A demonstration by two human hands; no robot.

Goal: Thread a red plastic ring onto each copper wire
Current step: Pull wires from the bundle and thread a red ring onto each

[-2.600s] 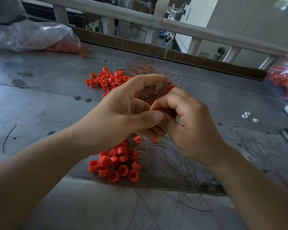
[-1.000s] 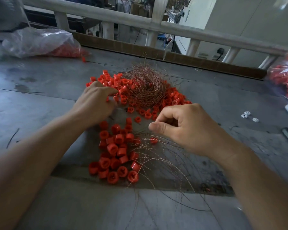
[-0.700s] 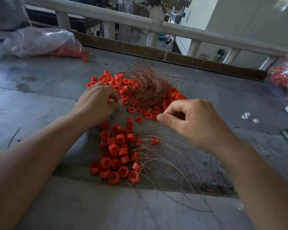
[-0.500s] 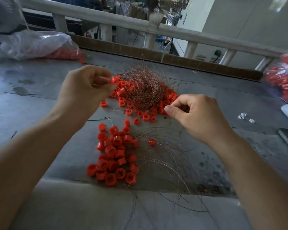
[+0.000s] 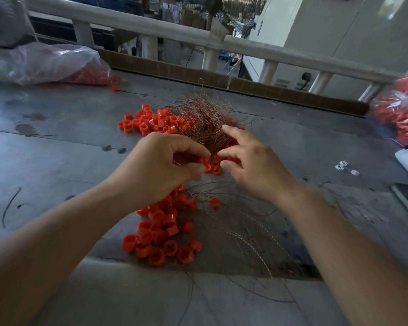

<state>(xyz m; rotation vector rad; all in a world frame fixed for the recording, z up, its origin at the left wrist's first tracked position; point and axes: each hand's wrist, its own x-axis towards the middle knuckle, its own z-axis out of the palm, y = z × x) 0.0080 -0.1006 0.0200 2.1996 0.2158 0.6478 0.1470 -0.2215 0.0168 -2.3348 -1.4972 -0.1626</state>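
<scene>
- Head view: my left grip is clamped on a red ring, pinched between thumb and fingertips on the near side of the wire tangle. I cannot tell which way its hole faces.
- My right grip is apart, fingers spread, forefinger touching the tangle.
- Loose wires lie on the tabletop, curving from the near ring pile toward the near edge.
- Far rings lie left of the tangle.
- A clear bag at far left holds red rings, and a second bag at the right edge holds more.
</scene>
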